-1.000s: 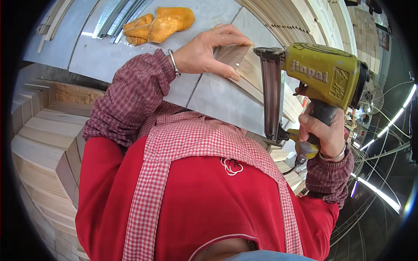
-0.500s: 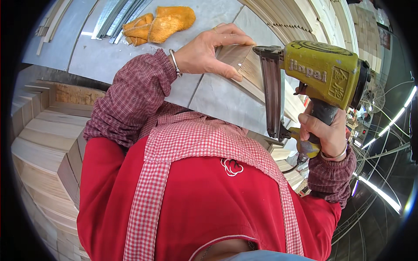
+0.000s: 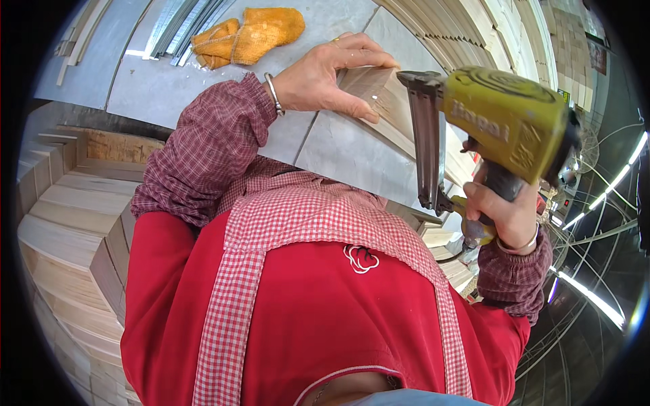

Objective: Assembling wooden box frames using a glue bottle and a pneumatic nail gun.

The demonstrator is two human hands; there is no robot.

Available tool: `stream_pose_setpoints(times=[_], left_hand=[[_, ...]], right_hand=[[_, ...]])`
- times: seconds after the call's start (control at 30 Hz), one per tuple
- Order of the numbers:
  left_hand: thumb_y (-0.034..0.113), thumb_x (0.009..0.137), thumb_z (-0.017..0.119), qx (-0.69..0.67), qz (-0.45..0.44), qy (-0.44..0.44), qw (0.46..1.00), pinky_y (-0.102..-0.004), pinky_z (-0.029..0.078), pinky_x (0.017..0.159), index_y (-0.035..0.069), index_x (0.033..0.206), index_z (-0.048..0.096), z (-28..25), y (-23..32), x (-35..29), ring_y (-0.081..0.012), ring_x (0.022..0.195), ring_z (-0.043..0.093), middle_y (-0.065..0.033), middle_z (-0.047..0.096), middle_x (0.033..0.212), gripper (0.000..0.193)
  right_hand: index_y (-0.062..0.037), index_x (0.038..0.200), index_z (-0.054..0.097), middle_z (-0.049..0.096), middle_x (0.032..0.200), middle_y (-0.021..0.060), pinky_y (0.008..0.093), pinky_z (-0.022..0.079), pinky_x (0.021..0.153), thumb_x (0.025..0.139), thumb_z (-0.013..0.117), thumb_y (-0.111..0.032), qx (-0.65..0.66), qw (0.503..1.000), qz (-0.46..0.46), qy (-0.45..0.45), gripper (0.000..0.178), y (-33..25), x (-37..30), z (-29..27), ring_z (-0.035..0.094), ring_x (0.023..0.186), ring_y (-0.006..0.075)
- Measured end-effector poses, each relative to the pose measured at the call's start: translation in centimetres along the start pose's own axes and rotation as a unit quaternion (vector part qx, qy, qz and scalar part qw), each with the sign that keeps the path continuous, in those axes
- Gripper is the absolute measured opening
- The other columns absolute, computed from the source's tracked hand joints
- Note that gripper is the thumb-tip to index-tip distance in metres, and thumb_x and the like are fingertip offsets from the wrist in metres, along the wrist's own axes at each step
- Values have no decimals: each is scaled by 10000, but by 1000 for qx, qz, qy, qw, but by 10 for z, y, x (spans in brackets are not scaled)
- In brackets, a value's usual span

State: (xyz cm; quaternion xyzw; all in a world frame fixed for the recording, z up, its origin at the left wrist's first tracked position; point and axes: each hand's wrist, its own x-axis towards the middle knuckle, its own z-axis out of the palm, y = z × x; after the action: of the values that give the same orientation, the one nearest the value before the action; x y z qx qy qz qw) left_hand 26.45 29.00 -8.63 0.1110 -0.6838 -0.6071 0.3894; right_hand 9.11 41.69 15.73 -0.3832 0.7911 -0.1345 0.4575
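My left hand (image 3: 332, 78) grips the corner of a pale wooden piece (image 3: 393, 108), thumb on the near side and fingers on the far side. The piece lies on the grey tabletop (image 3: 345, 152) and runs off to the right, partly behind the tool. My right hand (image 3: 504, 206) is wrapped round the black handle of a yellow-green nail gun (image 3: 504, 111). The gun's nose points left, at the end of the wooden piece close to my left fingertips. Whether the nose touches the wood I cannot tell. Its dark magazine hangs toward me.
An orange cloth glove (image 3: 254, 37) lies at the back of the table, beside a bundle of grey metal strips (image 3: 186, 30). Long wooden mouldings (image 3: 460, 30) are stacked at the far right. More wooden boards (image 3: 74, 223) are piled at lower left.
The nail gun has shifted slightly right and tilted, its body now blurred by motion. My left hand and the wooden piece have hardly moved.
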Motion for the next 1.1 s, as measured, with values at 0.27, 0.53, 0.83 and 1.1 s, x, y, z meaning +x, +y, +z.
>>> stream_pose_setpoints(times=[0.27,0.53,0.83,1.1], left_hand=[[109,556,824,32,14,5,999,-314,355,1025,167,1200,598,-3,-1,2,-177,1089,482,-5,514,1153,685],[110,559,824,40,12,7,999,-312,351,1028,171,1200,599,-3,-1,1,-178,1087,482,-6,515,1150,682],[116,602,804,56,11,18,998,-315,362,1021,170,1222,586,-2,4,-3,-185,1096,483,-18,514,1184,659],[121,727,713,132,41,169,976,-307,417,922,110,1223,584,34,21,-36,-198,1029,511,-57,539,1171,513]], right_hand=[[27,1035,558,579,664,77,208,391,432,703,647,75,10,999,35,-21,347,8,-18,6,498,461,127],[20,941,597,589,656,64,212,394,449,719,652,50,-64,996,-59,4,230,17,-18,12,495,469,124],[19,939,592,590,666,63,213,398,462,716,657,33,-93,995,-35,31,233,21,-25,15,504,482,129],[-23,786,594,580,607,44,203,380,466,739,661,-46,43,995,66,59,85,27,-29,21,474,460,105]])
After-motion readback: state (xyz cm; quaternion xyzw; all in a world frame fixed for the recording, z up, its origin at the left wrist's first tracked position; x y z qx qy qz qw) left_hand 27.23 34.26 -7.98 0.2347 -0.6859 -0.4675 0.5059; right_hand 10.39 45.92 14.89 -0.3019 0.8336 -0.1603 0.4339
